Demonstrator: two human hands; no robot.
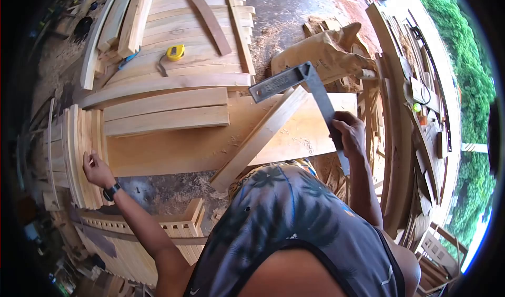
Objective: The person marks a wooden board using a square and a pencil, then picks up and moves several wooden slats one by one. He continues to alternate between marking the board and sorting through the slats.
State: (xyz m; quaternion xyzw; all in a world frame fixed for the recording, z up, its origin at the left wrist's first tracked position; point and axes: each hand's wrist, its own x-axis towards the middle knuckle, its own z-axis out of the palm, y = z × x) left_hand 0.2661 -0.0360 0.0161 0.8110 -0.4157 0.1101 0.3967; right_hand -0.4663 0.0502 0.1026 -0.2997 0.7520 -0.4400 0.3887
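Observation:
My right hand (350,133) is closed around the blade of a metal try square (322,100), whose thick stock points left above the bench board. My left hand (98,171), with a black watch on its wrist, rests at a stack of upright planks (81,160) at the left; its fingers are curled, and what they hold, if anything, is too small to tell. Between the hands, a light wooden bar (263,136) lies diagonally across the wide board (168,155), its lower end against my body. Two short planks (168,112) lie side by side on the board's left part.
Beyond the board is a panel of planks (194,29) with a yellow tape measure (175,52) and a curved brown strip (205,18). A brown paper sack (321,55) stands beyond the square. Long timber (397,139) is piled at the right. Slotted wooden rails (163,225) lie lower left.

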